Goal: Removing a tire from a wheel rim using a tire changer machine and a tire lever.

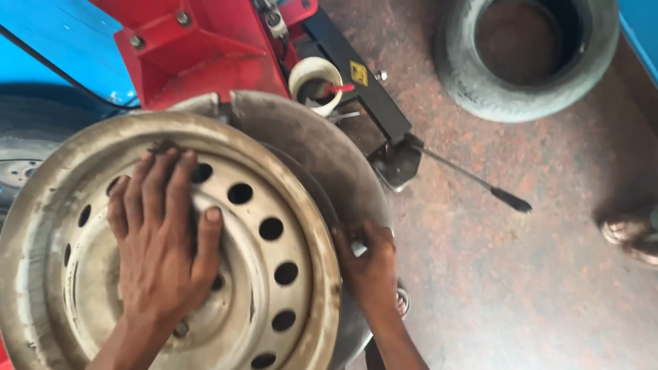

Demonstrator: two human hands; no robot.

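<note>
Head view: I am seeing the left hand [161,240] lying flat, fingers spread, gripping nothing, on the steel wheel rim [288,205] atop the red tyre machine [199,48]. The right hand [370,264] is curling against the rim's edge; its grasp I cannot tell. A worn tyre [528,96] is lying on the stained concrete floor [534,274].

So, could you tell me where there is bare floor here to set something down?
Bare floor lies between the tyre, the lever and the right hand. It is crowded at the left: the left hand lies on the rim, with the red machine and tub close behind.
</note>
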